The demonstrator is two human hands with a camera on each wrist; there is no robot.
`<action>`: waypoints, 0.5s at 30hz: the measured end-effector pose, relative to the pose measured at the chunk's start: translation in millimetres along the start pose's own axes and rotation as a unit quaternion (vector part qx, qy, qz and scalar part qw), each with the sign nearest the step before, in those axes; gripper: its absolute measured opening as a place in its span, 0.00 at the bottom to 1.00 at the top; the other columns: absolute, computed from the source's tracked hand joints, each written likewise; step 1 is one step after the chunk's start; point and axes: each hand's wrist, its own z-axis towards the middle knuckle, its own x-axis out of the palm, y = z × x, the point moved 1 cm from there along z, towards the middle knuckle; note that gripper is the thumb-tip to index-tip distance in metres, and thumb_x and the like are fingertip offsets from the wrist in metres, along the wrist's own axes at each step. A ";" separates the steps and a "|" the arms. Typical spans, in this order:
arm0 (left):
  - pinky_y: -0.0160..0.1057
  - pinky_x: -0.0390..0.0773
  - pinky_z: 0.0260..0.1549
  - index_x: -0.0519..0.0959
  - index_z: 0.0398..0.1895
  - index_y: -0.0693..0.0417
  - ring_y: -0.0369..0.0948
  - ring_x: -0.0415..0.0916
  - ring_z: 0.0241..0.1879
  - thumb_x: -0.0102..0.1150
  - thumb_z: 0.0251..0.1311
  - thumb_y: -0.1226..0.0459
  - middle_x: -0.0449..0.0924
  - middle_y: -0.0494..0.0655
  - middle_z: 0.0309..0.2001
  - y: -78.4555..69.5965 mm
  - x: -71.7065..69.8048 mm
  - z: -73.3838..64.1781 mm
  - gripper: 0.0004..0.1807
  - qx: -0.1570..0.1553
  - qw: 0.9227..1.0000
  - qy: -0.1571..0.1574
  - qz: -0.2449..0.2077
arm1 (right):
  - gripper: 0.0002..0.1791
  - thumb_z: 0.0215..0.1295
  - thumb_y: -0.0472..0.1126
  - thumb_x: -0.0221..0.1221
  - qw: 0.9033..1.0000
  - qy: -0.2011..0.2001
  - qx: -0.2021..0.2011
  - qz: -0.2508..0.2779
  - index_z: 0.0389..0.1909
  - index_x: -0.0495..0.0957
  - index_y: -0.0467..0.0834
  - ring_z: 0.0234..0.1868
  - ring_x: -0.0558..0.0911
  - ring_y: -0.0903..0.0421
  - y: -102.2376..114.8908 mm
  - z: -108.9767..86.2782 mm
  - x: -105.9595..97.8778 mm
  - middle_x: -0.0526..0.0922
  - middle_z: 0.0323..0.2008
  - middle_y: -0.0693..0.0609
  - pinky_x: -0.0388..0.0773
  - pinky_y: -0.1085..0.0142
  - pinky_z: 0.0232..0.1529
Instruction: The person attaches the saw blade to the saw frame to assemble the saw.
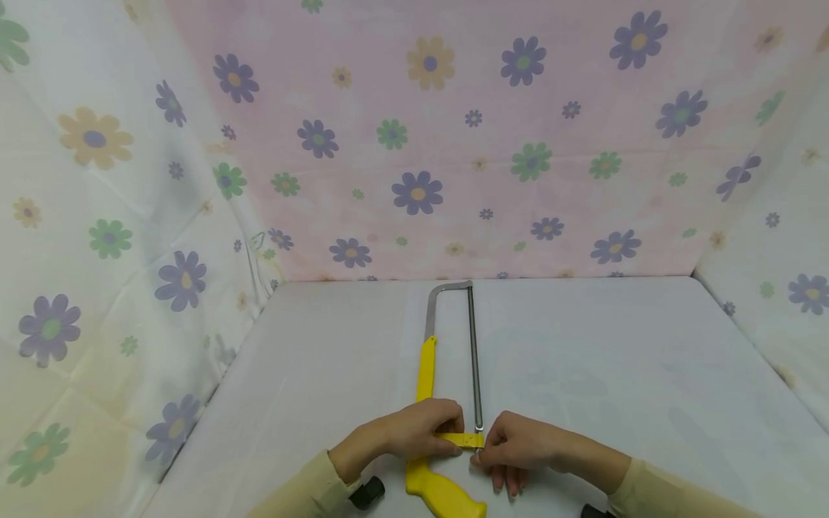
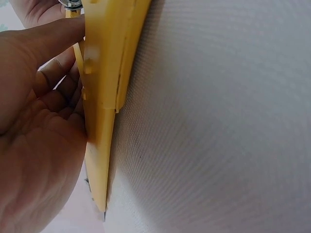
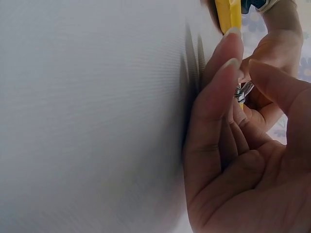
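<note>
A hacksaw with a yellow handle and frame (image 1: 426, 368) lies flat on the white table, its grey metal bow at the far end. Along its right side runs the blade (image 1: 474, 345). My left hand (image 1: 414, 429) grips the short yellow crosspiece (image 1: 468, 439) at the near end of the blade, thumb on the near side. At that crosspiece's end, my right hand (image 1: 527, 442) pinches a small shiny metal fastener (image 3: 243, 91) between thumb and index finger, which partly hide it. In the left wrist view, the yellow frame (image 2: 99, 97) stands beside the left palm.
The white tabletop (image 1: 615, 374) extends around the saw. Flower-printed cloth (image 1: 466, 158) hangs behind it and along both sides. A dark wrist strap piece (image 1: 368, 493) shows by the left sleeve.
</note>
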 end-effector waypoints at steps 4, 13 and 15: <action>0.28 0.74 0.34 0.76 0.41 0.43 0.28 0.69 0.33 0.65 0.69 0.56 0.74 0.32 0.34 -6.1 -3.0 -1.7 0.07 0.000 1.000 0.001 0.001 | 0.22 0.71 0.50 0.63 1.000 -0.012 0.015 -0.007 0.24 0.85 0.37 0.12 0.77 0.63 1.2 1.9 1.4 0.82 0.17 0.52 0.70 0.75 0.15; 0.27 0.73 0.34 0.77 0.40 0.46 0.28 0.68 0.32 0.66 0.68 0.62 0.73 0.33 0.33 -29.1 -10.5 -4.5 0.06 -0.034 0.999 0.000 -0.004 | 0.20 0.72 0.48 0.62 1.000 -0.021 0.023 0.001 0.26 0.85 0.37 0.13 0.77 0.63 0.0 2.4 0.8 0.82 0.17 0.52 0.70 0.75 0.15; 0.27 0.73 0.34 0.77 0.39 0.46 0.28 0.68 0.32 0.67 0.67 0.62 0.73 0.32 0.33 -30.5 -10.7 -4.5 0.06 -0.041 0.999 0.000 -0.002 | 0.20 0.72 0.48 0.62 1.000 -0.020 0.024 0.002 0.26 0.85 0.36 0.13 0.77 0.63 0.2 1.9 0.6 0.82 0.17 0.51 0.70 0.75 0.15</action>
